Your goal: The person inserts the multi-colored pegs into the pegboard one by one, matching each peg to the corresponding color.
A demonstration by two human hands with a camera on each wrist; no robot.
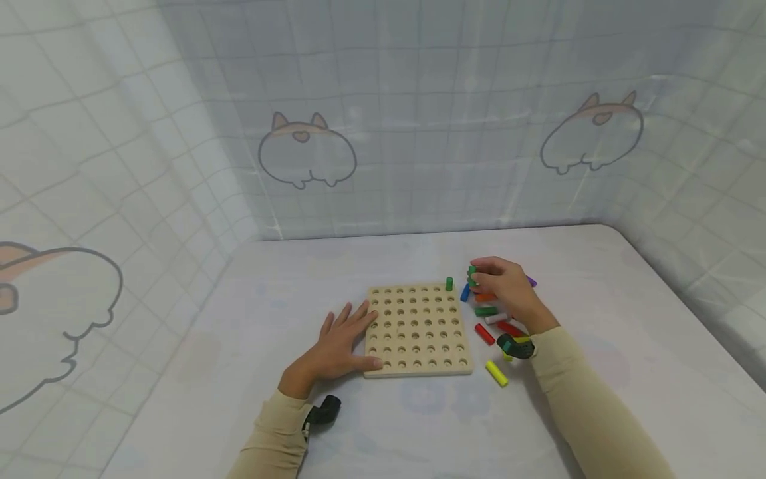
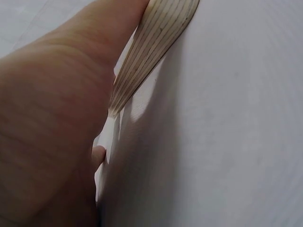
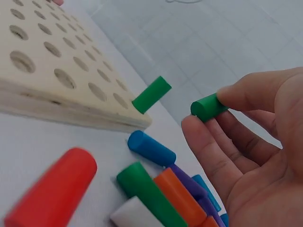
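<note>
Unmarked green peg [image 3: 208, 107], plain pegboard [image 1: 419, 329]

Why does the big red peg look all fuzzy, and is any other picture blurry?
Right wrist view: the red peg sits closest to the lens, so it is out of focus, while the green peg the right hand pinches is sharp. Left wrist view: the left hand is soft and shadowed. Head view: evenly lit, clear.

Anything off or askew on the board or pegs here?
Nothing stands out. One green peg stands upright in the peg board's far right corner hole; loose pegs lie beside it. The right hand pinches another green peg; the left hand rests on the board's edge.
</note>
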